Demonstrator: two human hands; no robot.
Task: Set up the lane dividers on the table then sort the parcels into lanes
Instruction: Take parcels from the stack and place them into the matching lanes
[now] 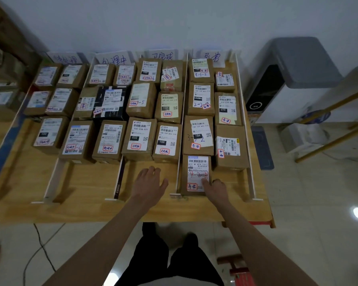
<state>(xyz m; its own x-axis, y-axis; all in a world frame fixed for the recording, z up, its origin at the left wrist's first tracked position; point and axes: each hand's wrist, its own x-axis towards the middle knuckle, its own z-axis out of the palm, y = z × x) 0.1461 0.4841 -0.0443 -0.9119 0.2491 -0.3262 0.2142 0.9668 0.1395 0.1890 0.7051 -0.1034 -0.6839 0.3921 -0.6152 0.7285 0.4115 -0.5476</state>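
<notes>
The wooden table carries white lane dividers that run front to back, with brown labelled parcels lined up in the lanes between them. Handwritten lane signs stand along the back wall. My right hand rests on the near right corner of the front parcel in the rightmost lane, thumb on its label and fingers curled down its side. My left hand lies flat and open on bare wood in the third lane, just left of the divider, below a parcel.
A grey and white machine stands right of the table. Wooden bars slant across the floor at the far right. Shelves with more boxes fill the left side. A black cable and a red tool lie on the floor.
</notes>
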